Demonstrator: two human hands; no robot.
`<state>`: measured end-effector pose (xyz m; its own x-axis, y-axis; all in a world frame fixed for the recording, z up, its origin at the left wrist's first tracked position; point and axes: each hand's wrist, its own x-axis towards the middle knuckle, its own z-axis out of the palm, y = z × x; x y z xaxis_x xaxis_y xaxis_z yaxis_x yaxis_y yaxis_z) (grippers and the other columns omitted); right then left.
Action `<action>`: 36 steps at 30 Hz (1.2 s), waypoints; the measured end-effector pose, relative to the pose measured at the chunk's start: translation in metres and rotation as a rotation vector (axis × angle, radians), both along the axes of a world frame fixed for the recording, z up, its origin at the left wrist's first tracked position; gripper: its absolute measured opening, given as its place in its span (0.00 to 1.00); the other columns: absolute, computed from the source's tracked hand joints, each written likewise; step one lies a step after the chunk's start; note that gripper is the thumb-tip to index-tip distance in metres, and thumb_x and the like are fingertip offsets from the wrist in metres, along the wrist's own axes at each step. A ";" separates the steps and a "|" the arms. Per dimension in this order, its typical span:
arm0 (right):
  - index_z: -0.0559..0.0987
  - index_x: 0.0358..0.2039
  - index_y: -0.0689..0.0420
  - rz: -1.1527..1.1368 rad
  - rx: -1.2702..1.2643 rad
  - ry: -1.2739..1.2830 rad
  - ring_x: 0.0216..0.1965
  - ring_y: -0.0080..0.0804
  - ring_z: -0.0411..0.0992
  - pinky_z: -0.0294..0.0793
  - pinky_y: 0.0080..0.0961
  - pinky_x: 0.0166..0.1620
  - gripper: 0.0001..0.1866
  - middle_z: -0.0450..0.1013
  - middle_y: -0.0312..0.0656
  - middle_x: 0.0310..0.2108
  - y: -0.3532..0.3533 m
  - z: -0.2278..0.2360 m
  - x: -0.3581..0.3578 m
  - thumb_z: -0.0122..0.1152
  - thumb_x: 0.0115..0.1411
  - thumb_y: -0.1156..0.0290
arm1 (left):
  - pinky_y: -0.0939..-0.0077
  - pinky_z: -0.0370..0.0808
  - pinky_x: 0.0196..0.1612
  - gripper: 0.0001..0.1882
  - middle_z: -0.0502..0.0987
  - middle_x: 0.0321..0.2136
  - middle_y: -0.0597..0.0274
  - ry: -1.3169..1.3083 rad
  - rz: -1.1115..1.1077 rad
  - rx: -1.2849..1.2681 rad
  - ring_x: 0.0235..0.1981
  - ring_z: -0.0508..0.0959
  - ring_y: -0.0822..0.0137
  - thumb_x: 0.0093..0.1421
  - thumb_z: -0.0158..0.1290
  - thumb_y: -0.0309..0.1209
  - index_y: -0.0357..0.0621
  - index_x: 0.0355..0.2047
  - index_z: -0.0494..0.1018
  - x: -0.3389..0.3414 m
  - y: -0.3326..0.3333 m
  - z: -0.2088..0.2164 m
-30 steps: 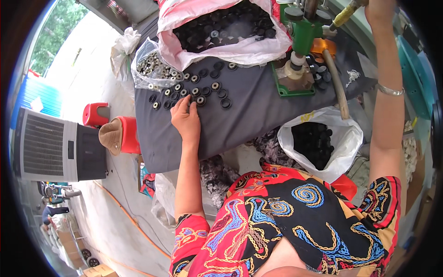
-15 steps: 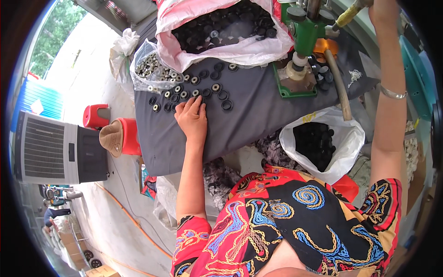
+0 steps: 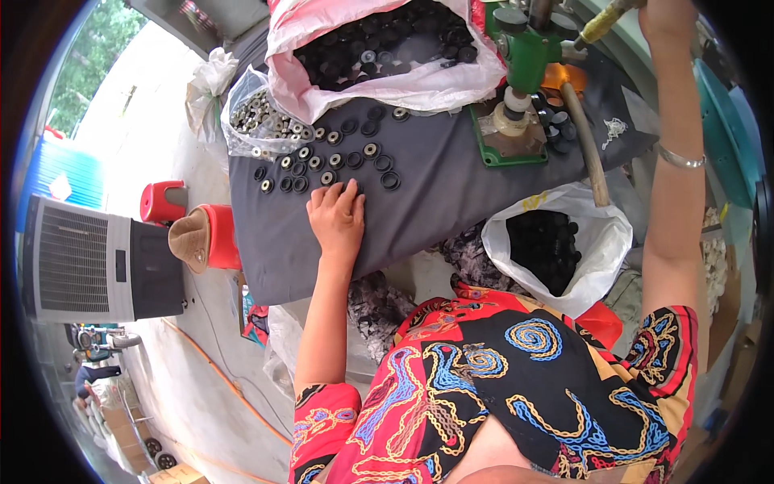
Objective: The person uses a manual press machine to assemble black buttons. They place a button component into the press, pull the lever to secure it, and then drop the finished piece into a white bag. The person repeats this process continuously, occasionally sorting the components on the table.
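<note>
My left hand [image 3: 336,222] is low over the grey cloth, fingers bent down and closed on a black ring that shows only as a dark edge at the fingertips. Just beyond it lie several loose black rings [image 3: 390,180], some with metal centres, such as the black disc [image 3: 328,177] beside my fingers. At the upper right, my right hand [image 3: 669,26] is closed at the end of the yellow-wrapped lever [image 3: 603,24] of a green hand press [image 3: 528,60]; its fingers are partly cut off by the picture's edge. I see no part clearly on the press base [image 3: 516,149].
A large pinkish-white sack [image 3: 282,64] of black parts and a clear bag [image 3: 234,133] of metal pieces lie at the back. A wooden-handled tool [image 3: 584,145] leans beside the press. A white sack [image 3: 504,258] with black parts stands near my lap. Red stools [image 3: 224,238] are left.
My left hand has drawn slightly back toward me, uncovering a metal-centred disc that was at its fingertips. My right hand stays at the lever. The whole view has shifted slightly.
</note>
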<state>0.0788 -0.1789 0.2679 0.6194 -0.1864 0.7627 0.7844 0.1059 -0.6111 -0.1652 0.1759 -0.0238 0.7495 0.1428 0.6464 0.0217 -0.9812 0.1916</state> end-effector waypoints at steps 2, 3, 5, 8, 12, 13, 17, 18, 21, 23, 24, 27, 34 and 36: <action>0.73 0.26 0.57 0.043 0.019 -0.059 0.15 0.27 0.67 0.72 0.25 0.21 0.12 0.66 0.37 0.16 -0.011 -0.007 0.017 0.50 0.63 0.64 | 0.62 0.71 0.44 0.14 0.81 0.36 0.60 -0.025 -0.035 -0.059 0.39 0.76 0.56 0.48 0.64 0.28 0.48 0.37 0.81 0.000 -0.002 0.001; 0.73 0.24 0.57 -0.009 0.025 -0.105 0.14 0.27 0.66 0.71 0.25 0.21 0.13 0.65 0.37 0.15 0.004 -0.005 0.000 0.50 0.62 0.65 | 0.62 0.72 0.44 0.15 0.81 0.35 0.57 -0.037 -0.048 -0.059 0.38 0.77 0.55 0.47 0.65 0.28 0.46 0.38 0.81 0.003 -0.002 -0.001; 0.72 0.22 0.58 0.055 -0.012 -0.033 0.13 0.27 0.66 0.71 0.25 0.20 0.14 0.63 0.36 0.13 0.003 -0.004 0.012 0.50 0.62 0.65 | 0.63 0.74 0.42 0.16 0.81 0.35 0.56 -0.042 -0.060 -0.135 0.36 0.77 0.55 0.47 0.64 0.26 0.44 0.39 0.81 -0.002 0.002 -0.005; 0.71 0.20 0.59 0.076 -0.026 -0.042 0.12 0.28 0.66 0.70 0.25 0.18 0.15 0.62 0.36 0.12 0.003 -0.006 0.016 0.50 0.62 0.66 | 0.63 0.75 0.41 0.17 0.81 0.35 0.54 -0.097 -0.069 -0.223 0.35 0.78 0.55 0.47 0.65 0.24 0.41 0.40 0.80 0.004 -0.014 0.001; 0.71 0.18 0.60 0.045 -0.059 -0.095 0.12 0.28 0.65 0.69 0.26 0.18 0.16 0.62 0.36 0.11 -0.007 -0.008 0.021 0.49 0.62 0.66 | 0.63 0.75 0.41 0.22 0.79 0.33 0.52 -0.102 -0.232 -0.499 0.36 0.78 0.55 0.46 0.65 0.23 0.40 0.44 0.77 0.047 -0.099 0.045; 0.71 0.18 0.60 0.053 -0.049 -0.065 0.12 0.28 0.65 0.69 0.26 0.18 0.16 0.62 0.36 0.11 -0.006 -0.008 0.019 0.49 0.62 0.67 | 0.63 0.75 0.41 0.24 0.79 0.33 0.52 -0.107 -0.289 -0.528 0.37 0.78 0.54 0.46 0.66 0.24 0.40 0.46 0.75 0.063 -0.117 0.051; 0.71 0.18 0.60 -0.005 -0.079 0.005 0.11 0.28 0.65 0.69 0.26 0.17 0.16 0.62 0.37 0.11 -0.001 -0.002 0.014 0.48 0.61 0.67 | 0.68 0.76 0.42 0.31 0.79 0.38 0.51 -0.051 -0.388 -0.587 0.39 0.80 0.58 0.47 0.67 0.25 0.39 0.53 0.71 0.116 -0.163 0.049; 0.71 0.18 0.60 -0.045 -0.101 0.019 0.11 0.28 0.65 0.68 0.26 0.17 0.16 0.62 0.37 0.11 -0.003 -0.004 0.017 0.48 0.61 0.67 | 0.66 0.77 0.42 0.34 0.79 0.39 0.51 -0.040 -0.395 -0.574 0.39 0.80 0.56 0.46 0.67 0.26 0.40 0.55 0.69 0.127 -0.170 0.046; 0.71 0.18 0.60 0.066 -0.032 -0.030 0.11 0.28 0.65 0.67 0.26 0.17 0.15 0.62 0.37 0.11 0.000 -0.007 0.019 0.48 0.61 0.68 | 0.64 0.76 0.43 0.36 0.78 0.39 0.52 -0.034 -0.368 -0.532 0.40 0.79 0.55 0.44 0.66 0.25 0.41 0.56 0.68 0.146 -0.183 0.036; 0.71 0.19 0.60 0.086 -0.049 -0.065 0.11 0.28 0.65 0.67 0.26 0.17 0.15 0.62 0.36 0.11 -0.005 -0.008 0.021 0.47 0.61 0.68 | 0.61 0.74 0.46 0.37 0.78 0.39 0.51 -0.005 -0.382 -0.522 0.42 0.78 0.53 0.44 0.66 0.26 0.41 0.57 0.66 0.153 -0.189 0.036; 0.71 0.19 0.60 0.096 -0.058 -0.081 0.11 0.27 0.65 0.67 0.25 0.17 0.15 0.62 0.36 0.11 -0.005 -0.008 0.020 0.47 0.61 0.69 | 0.60 0.74 0.46 0.38 0.78 0.39 0.51 -0.033 -0.400 -0.520 0.43 0.77 0.53 0.44 0.66 0.26 0.40 0.57 0.66 0.157 -0.192 0.035; 0.71 0.19 0.59 0.046 -0.086 -0.057 0.12 0.27 0.65 0.68 0.25 0.18 0.14 0.62 0.36 0.11 -0.014 -0.006 0.006 0.47 0.61 0.69 | 0.59 0.73 0.46 0.38 0.78 0.39 0.50 -0.036 -0.409 -0.531 0.43 0.77 0.52 0.44 0.67 0.26 0.40 0.57 0.66 0.167 -0.201 0.035; 0.74 0.31 0.64 -0.096 -0.385 -0.415 0.22 0.34 0.71 0.75 0.33 0.31 0.09 0.71 0.45 0.22 -0.035 -0.046 -0.017 0.47 0.63 0.73 | 0.59 0.73 0.47 0.40 0.78 0.40 0.48 -0.103 -0.356 -0.507 0.42 0.78 0.52 0.44 0.67 0.26 0.38 0.58 0.64 0.173 -0.195 0.026; 0.71 0.30 0.66 -0.264 -0.404 -0.570 0.22 0.35 0.69 0.75 0.35 0.33 0.11 0.69 0.45 0.22 -0.027 -0.063 -0.049 0.45 0.66 0.72 | 0.59 0.73 0.48 0.40 0.78 0.41 0.47 -0.086 -0.369 -0.561 0.42 0.78 0.52 0.44 0.67 0.26 0.36 0.58 0.64 0.174 -0.194 0.023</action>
<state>0.0299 -0.2059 0.2050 0.0807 0.0887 0.9928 0.9595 -0.2767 -0.0533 0.0091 -0.0185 -0.0006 0.7629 0.2184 0.6085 -0.3341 -0.6726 0.6603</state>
